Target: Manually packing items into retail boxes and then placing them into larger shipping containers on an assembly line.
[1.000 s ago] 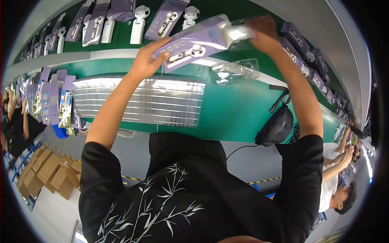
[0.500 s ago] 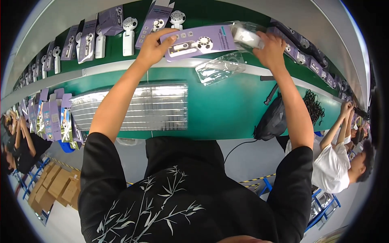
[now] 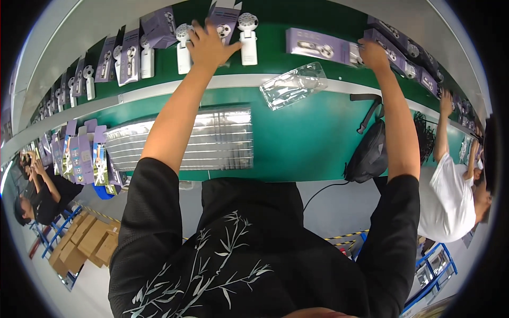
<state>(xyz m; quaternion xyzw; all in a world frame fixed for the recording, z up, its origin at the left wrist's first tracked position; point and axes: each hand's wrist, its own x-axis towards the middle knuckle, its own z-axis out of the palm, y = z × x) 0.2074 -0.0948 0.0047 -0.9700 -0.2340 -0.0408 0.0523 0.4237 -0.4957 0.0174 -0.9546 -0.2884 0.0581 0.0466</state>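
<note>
My left hand (image 3: 208, 46) reaches over the green belt, fingers spread and holding nothing. Close by it stand a white handheld device (image 3: 248, 40) with a football-patterned round head, another such device (image 3: 183, 55), and an upright purple box (image 3: 225, 27), partly covered by the fingers. A second purple box (image 3: 318, 46) lies flat on the belt to the right, a pale piece protruding from its right end. There my right hand (image 3: 375, 54) has its fingers curled at the box's end. Nearer me, an empty clear plastic tray (image 3: 294, 85) rests across the metal rail.
Stacked clear trays (image 3: 222, 138) cover the table's left part, beside flattened purple cartons (image 3: 85, 153). A black bag (image 3: 367, 151) with a strap and black cords (image 3: 424, 138) lie right. More boxes and devices line the belt. A person in white (image 3: 450, 196) works at right.
The purple box has gone from between both hands down onto the belt, further right. My left hand has let go of it and opened above the upright box.
</note>
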